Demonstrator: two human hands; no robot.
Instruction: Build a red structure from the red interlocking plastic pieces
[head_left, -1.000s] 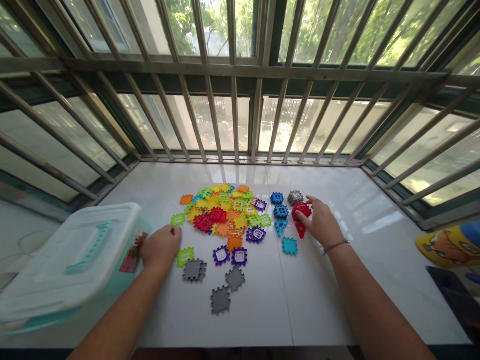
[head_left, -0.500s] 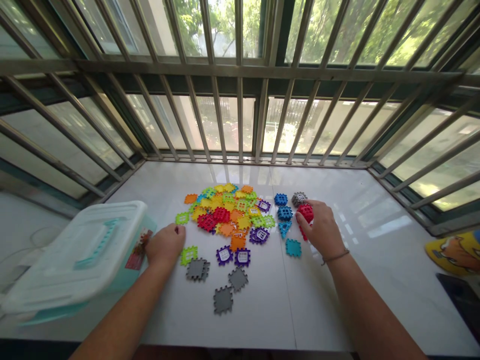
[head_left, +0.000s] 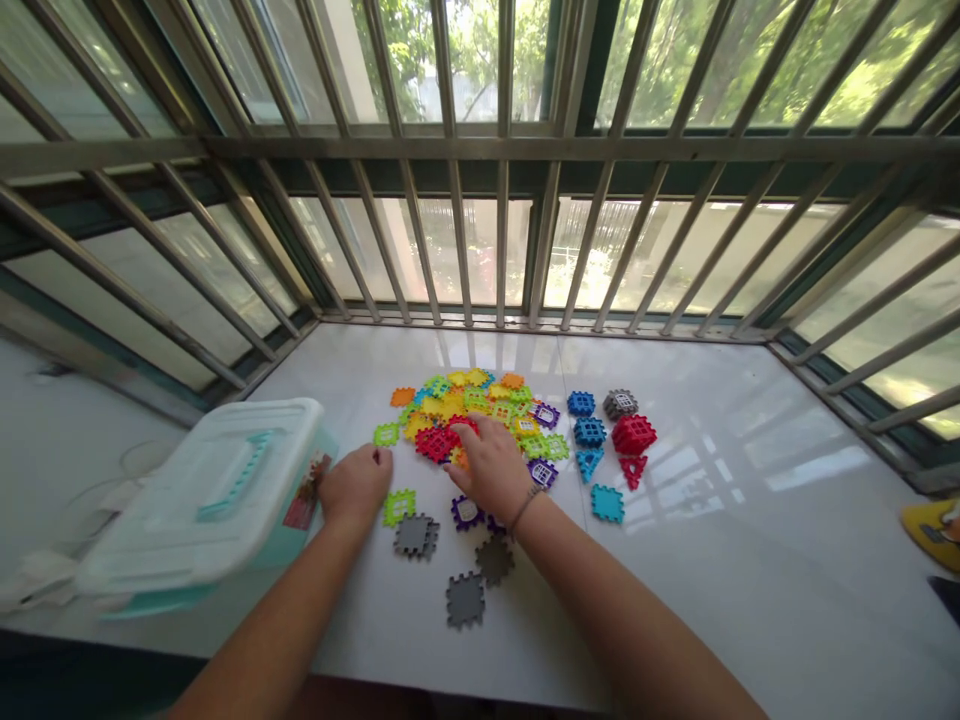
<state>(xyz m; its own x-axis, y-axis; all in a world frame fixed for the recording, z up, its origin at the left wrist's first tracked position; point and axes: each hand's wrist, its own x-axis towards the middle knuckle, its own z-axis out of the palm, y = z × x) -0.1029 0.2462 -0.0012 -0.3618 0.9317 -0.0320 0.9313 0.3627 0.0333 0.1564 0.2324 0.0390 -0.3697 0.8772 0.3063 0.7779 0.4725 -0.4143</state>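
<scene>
My right hand [head_left: 493, 462] reaches over the heap of interlocking plastic tiles, thumb and fingers apart, fingertips by the red tiles [head_left: 435, 443]. Curled into a fist, my left hand [head_left: 358, 486] rests on the table left of the heap, with no tile showing in it. Yellow tiles [head_left: 444, 403], green ones and orange ones lie mixed in the heap. To the right, sorted tiles stand in small stacks: blue tiles [head_left: 589, 432], grey window tiles [head_left: 621, 404] and a red stack [head_left: 634, 434] with a red triangle [head_left: 632, 471] below it. My right hand partly covers some purple tiles.
A lidded storage box [head_left: 202, 490] stands at the left. Grey square tiles [head_left: 466, 600] lie near the front, and a teal tile [head_left: 607, 503] sits below the blue ones. Metal window bars [head_left: 501, 240] close off the back. Something yellow [head_left: 934, 532] is at the right edge.
My right hand has left the red stack at the right and moved left to the heap. The red stack now sits uncovered. My left fist stays put while the view has shifted slightly.
</scene>
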